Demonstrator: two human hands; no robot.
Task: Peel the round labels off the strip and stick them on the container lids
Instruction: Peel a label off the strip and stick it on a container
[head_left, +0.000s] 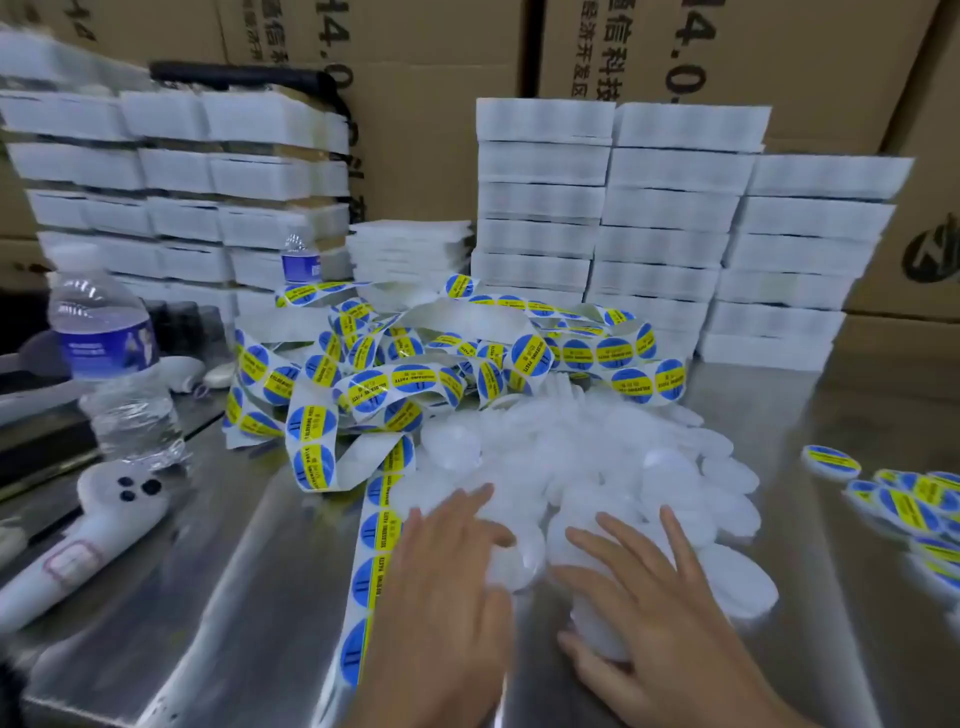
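A heap of white translucent container lids (597, 457) lies on the steel table (234, 597). Tangled behind and left of it is the backing strip of round blue-and-yellow labels (374, 384), with one end running down beside my left wrist. My left hand (447, 566) lies on the near edge of the heap and pinches one lid (517, 566) between thumb and finger. Beside it, my right hand (644, 587) rests on the lids with its fingers spread and straight. Several labelled lids (831, 460) lie at the right edge.
A water bottle (114, 364) stands at the left, with a white handheld device (98, 530) lying in front of it. Stacks of white boxes (540, 208) line the back, and a second bottle (300, 260) stands among them. Cardboard cartons (441, 78) rise behind.
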